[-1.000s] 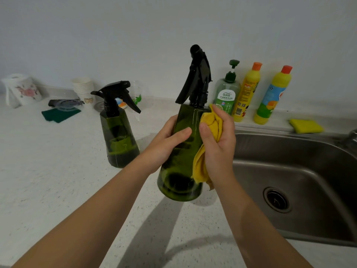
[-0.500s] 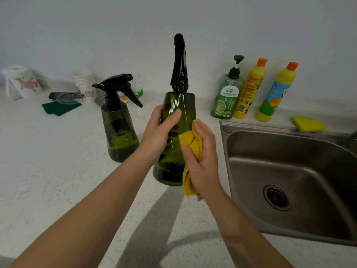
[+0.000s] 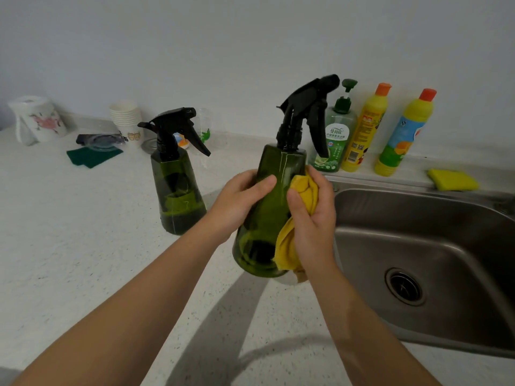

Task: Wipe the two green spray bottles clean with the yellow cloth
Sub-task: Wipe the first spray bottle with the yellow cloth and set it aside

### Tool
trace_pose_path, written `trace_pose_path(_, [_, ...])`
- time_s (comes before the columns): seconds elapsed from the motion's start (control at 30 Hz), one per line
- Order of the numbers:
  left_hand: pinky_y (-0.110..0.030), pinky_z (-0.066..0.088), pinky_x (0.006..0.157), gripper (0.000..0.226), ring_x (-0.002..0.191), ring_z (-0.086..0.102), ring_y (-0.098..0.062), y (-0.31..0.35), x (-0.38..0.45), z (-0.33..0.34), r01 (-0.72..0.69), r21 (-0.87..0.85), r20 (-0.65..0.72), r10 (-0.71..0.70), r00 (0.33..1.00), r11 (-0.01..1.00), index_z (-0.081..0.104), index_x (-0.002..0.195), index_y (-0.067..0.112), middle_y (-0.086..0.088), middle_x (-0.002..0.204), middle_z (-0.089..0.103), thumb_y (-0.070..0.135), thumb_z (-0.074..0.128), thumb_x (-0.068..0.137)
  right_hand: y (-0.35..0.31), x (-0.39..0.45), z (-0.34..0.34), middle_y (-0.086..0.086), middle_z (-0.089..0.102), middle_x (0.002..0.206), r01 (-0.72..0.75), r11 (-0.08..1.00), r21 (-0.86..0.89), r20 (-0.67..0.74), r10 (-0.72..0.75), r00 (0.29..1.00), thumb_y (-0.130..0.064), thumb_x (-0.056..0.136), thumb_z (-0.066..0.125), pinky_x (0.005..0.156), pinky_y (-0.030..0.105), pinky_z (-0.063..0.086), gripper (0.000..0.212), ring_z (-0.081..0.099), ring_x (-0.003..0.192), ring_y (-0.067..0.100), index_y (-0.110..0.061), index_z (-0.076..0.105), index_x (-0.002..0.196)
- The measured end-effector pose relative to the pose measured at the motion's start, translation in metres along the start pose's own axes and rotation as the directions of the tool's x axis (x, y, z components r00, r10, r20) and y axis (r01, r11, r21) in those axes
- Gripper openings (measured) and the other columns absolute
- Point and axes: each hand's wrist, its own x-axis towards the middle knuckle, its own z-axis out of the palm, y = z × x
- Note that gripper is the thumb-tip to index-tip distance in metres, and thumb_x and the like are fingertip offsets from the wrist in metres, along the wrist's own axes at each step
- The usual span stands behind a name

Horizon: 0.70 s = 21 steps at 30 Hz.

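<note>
I hold one dark green spray bottle (image 3: 274,190) with a black trigger head tilted above the counter, just left of the sink. My left hand (image 3: 239,201) grips its left side. My right hand (image 3: 313,218) presses the bunched yellow cloth (image 3: 302,190) against the bottle's right side, and the cloth's tail hangs down past the base. The second green spray bottle (image 3: 178,188) stands upright on the counter to the left, apart from both hands.
A steel sink (image 3: 423,246) lies to the right. Three detergent bottles (image 3: 362,129) and a yellow sponge (image 3: 452,179) line the back ledge. Paper cups (image 3: 125,115), a green scouring pad (image 3: 93,157) and a paper roll (image 3: 36,118) sit at the back left of the speckled counter (image 3: 69,246).
The held bottle has been turned: its trigger head, seen edge-on half a second ago, now points right. The cloth has stayed pressed against the bottle's right side.
</note>
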Motion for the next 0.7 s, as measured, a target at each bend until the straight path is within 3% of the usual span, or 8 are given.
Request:
trace_pose_path(0.17, [-0.022, 0.057, 0.066, 0.029, 0.077, 0.065, -0.009, -0.002, 0.002, -0.003, -0.053, -0.024, 0.065, 0.054, 0.996, 0.998, 0.052, 0.092, 0.026, 0.002, 0.092, 0.062, 0.034, 0.065, 0.068, -0.009, 0.006, 0.001, -0.017, 0.053, 0.102, 0.005, 0.998, 0.069, 0.014, -0.006, 1.0, -0.025, 0.075, 0.054, 0.083, 0.015, 0.049, 0.033, 0.055, 0.091, -0.008, -0.039, 0.045, 0.104])
trace_pose_path(0.3, [-0.022, 0.055, 0.074, 0.031, 0.093, 0.064, -0.007, -0.003, 0.002, -0.001, -0.012, -0.061, 0.118, 0.019, 0.993, 0.998, 0.047, 0.099, 0.042, 0.01, 0.105, 0.061, 0.038, 0.057, 0.07, -0.013, 0.015, 0.005, -0.015, 0.052, 0.102, 0.042, 0.998, 0.057, 0.018, -0.043, 0.999, -0.023, 0.076, 0.053, 0.081, 0.01, 0.046, 0.034, 0.054, 0.091, -0.01, -0.032, 0.047, 0.108])
trace_pose_path(0.37, [-0.024, 0.054, 0.078, 0.034, 0.095, 0.063, -0.007, -0.003, 0.002, 0.0, -0.022, -0.044, 0.095, 0.026, 0.995, 0.999, 0.047, 0.1, 0.042, 0.011, 0.106, 0.061, 0.041, 0.063, 0.071, -0.015, 0.019, 0.007, -0.016, 0.05, 0.106, 0.079, 0.997, 0.005, 0.023, -0.079, 0.997, -0.022, 0.078, 0.051, 0.085, 0.009, 0.043, 0.036, 0.052, 0.096, -0.009, -0.027, 0.045, 0.112])
trace_pose_path(0.53, [-0.03, 0.053, 0.079, 0.04, 0.096, 0.062, -0.013, -0.001, 0.002, 0.004, 0.013, -0.003, 0.008, -0.013, 1.0, 1.0, 0.044, 0.117, 0.028, 0.004, 0.107, 0.06, 0.041, 0.052, 0.08, -0.012, 0.027, 0.009, -0.018, 0.045, 0.109, 0.218, 0.956, -0.198, 0.04, -0.214, 0.976, -0.028, 0.08, 0.05, 0.094, 0.011, 0.035, 0.03, 0.045, 0.104, -0.006, -0.027, 0.045, 0.109])
trace_pose_path(0.7, [-0.032, 0.051, 0.078, 0.037, 0.094, 0.062, -0.016, -0.001, 0.003, 0.004, 0.012, -0.082, -0.082, -0.018, 0.996, 0.997, 0.047, 0.116, 0.021, 0.0, 0.102, 0.061, 0.037, 0.052, 0.083, -0.006, 0.021, 0.016, -0.012, 0.043, 0.12, 0.265, 0.928, -0.263, 0.066, -0.257, 0.964, -0.029, 0.082, 0.044, 0.105, 0.029, 0.033, 0.035, 0.041, 0.12, 0.012, -0.022, 0.044, 0.116])
